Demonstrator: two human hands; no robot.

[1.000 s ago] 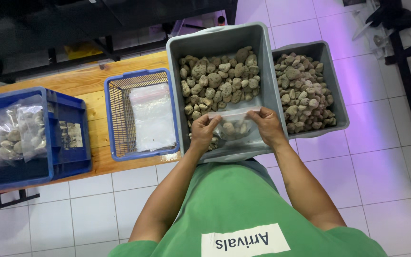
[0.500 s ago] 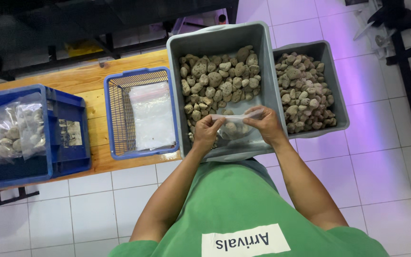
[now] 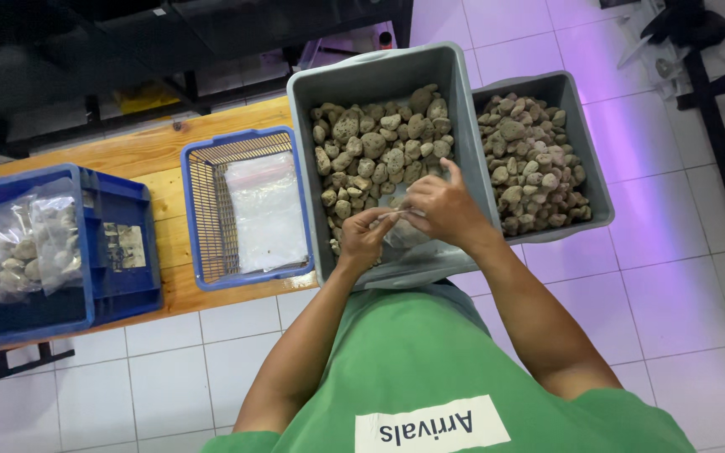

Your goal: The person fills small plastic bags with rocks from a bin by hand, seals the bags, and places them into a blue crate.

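My left hand (image 3: 366, 236) and my right hand (image 3: 440, 208) meet over the near end of a large grey tub (image 3: 379, 69) holding several grey-brown porous stones (image 3: 383, 147). Both hands pinch a small clear plastic bag (image 3: 403, 231) with a few stones in it, fingers closed on its top edge. The bag rests low in the tub, partly hidden by my hands.
A second grey tub (image 3: 585, 151) of stones stands at the right. A blue mesh basket (image 3: 203, 201) with clear bags lies on the wooden bench (image 3: 140, 155). A blue crate (image 3: 115, 252) with filled bags stands at the left. White floor tiles surround it.
My hands have drawn closer together at the top of the bag. The right hand moved left and up, fingers now pinching the bag's edge.
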